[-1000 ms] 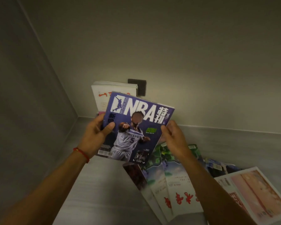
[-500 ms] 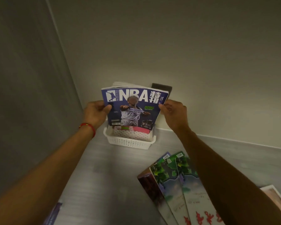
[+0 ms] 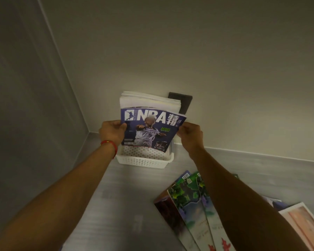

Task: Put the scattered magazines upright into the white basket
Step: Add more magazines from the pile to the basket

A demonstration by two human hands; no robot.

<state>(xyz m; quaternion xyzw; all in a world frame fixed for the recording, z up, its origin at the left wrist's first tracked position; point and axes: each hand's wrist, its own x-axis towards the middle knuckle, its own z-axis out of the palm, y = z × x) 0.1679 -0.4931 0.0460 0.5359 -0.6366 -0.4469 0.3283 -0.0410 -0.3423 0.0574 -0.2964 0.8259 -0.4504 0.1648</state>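
Observation:
I hold a purple NBA magazine [image 3: 150, 131] upright over the white perforated basket [image 3: 143, 161], which stands in the corner against the back wall. My left hand [image 3: 112, 132] grips its left edge and my right hand [image 3: 189, 132] pinches its right edge. The magazine's lower edge sits inside the basket's rim. Behind it, several white-edged magazines [image 3: 149, 101] stand upright in the basket. More magazines lie flat on the grey surface at the lower right: green-covered ones [image 3: 190, 201] fanned together, partly hidden under my right forearm.
A dark wall plate [image 3: 181, 104] sits on the back wall behind the basket. A pink-and-white magazine [image 3: 304, 225] lies at the far right edge. A wall runs close along the left side.
The NBA magazine has moved from in front of me out to the corner and down into the basket, both hands still on it. The view has tilted to follow.

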